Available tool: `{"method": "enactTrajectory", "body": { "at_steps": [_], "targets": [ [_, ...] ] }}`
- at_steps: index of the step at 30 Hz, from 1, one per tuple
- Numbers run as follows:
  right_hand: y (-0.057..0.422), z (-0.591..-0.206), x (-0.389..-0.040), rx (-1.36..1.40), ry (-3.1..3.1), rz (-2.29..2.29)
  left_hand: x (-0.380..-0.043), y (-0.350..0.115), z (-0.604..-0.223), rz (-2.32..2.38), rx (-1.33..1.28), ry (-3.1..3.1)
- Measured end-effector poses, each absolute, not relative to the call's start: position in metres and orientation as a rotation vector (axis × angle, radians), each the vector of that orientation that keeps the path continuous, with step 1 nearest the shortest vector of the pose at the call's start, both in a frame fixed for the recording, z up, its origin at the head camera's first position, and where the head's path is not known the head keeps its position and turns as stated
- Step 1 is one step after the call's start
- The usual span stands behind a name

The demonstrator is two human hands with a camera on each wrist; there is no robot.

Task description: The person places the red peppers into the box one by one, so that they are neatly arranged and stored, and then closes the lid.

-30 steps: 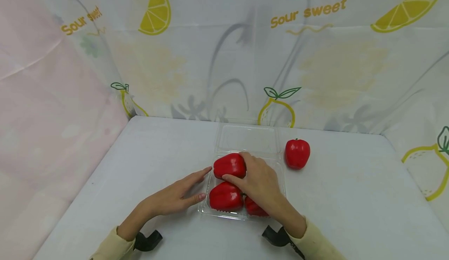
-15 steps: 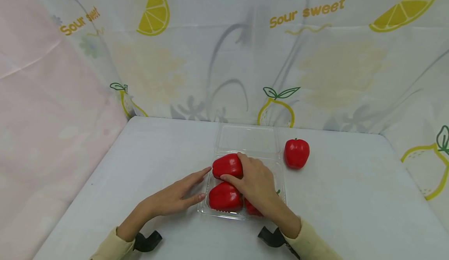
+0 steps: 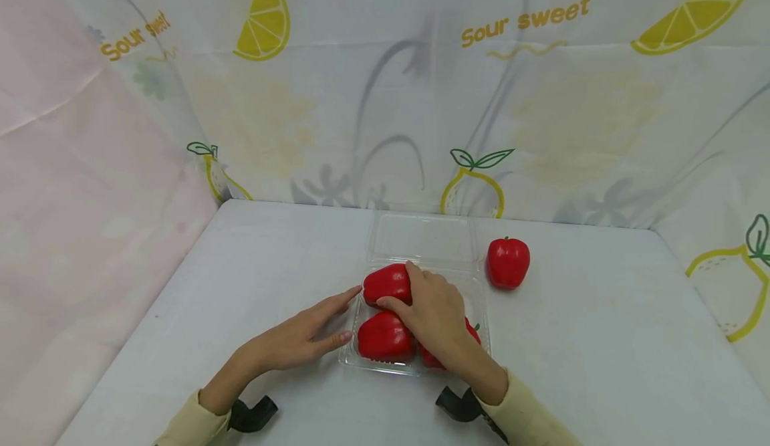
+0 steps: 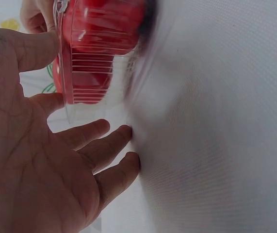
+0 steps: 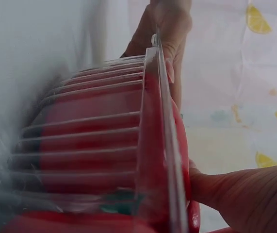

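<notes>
A clear plastic clamshell box [image 3: 477,299] lies unfolded on the table, with red bell peppers in its base. My right hand [image 3: 438,309] grips the back-left pepper [image 3: 385,283], thumb at its near side and fingers over its right end. In front of that one lies a second pepper [image 3: 385,337]. A third pepper [image 3: 432,359] is partly covered by my right hand and wrist. My left hand [image 3: 295,342] rests at the box's left side, fingers spread. In the left wrist view its thumb meets the box rim [image 4: 66,63].
Another red bell pepper [image 3: 508,263] stands on the white table [image 3: 577,339], right of the box. The transparent lid [image 3: 424,235] lies folded back behind the base. A lemon-print cloth [image 3: 361,98] hangs behind the table.
My right hand has shifted slightly left with the back-left pepper, exposing more of the front-right pepper and its green stem. The left hand stays in place.
</notes>
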State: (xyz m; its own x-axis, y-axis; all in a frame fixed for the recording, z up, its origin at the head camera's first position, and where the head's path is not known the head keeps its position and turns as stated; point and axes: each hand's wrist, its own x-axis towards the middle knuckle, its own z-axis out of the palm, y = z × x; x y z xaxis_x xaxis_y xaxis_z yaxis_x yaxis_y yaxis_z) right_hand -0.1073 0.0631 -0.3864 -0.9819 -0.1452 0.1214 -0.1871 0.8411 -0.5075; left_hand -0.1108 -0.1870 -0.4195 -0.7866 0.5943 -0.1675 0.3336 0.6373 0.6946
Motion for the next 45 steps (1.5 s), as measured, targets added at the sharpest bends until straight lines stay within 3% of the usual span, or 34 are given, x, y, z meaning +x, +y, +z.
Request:
{"method": "enactTrajectory", "body": {
  "at_steps": [22, 45],
  "targets": [
    [0.066, -0.385, -0.109, 0.297, -3.024, 0.727, -0.112, -0.186, -0.419, 0.942, 0.748, 2.475],
    [0.104, -0.371, -0.112, 0.320, -2.980, 0.991, -0.112, -0.187, -0.421, 0.939, 0.761, 2.480]
  ]
}}
